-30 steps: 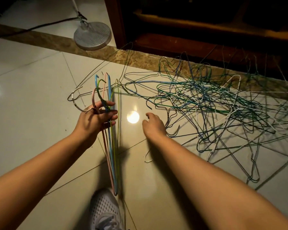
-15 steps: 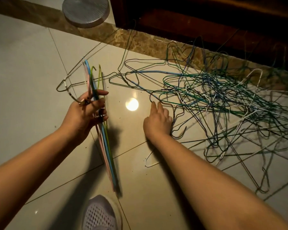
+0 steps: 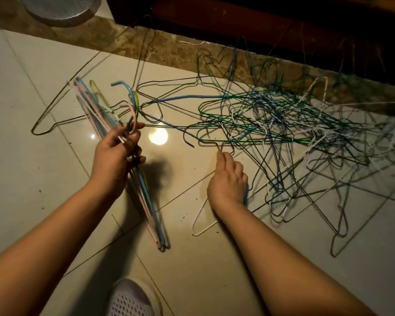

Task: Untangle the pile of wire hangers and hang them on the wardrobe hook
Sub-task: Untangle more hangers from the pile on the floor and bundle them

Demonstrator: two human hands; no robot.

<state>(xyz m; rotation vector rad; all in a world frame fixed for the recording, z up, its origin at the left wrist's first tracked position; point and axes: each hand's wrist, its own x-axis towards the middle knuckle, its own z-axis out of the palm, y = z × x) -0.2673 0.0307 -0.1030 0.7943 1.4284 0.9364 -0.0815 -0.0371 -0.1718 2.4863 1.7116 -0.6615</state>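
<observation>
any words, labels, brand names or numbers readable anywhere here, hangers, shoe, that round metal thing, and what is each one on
There is no readable text anywhere in this view.
On the bundle of hangers gripped by the left hand: plain coated wire, no labels.
On the tangled pile: no tags or print.
On the shoe: only a perforated toe shows, no logo.
On the round metal base: ridges, no marking.

In our left hand (image 3: 114, 153) the bundle of pastel blue, pink and yellow wire hangers (image 3: 152, 213) now leans left at its top. Our right hand (image 3: 228, 181) now bends its fingers at the near edge of the tangled pile of green, blue and white wire hangers (image 3: 283, 115).
</observation>
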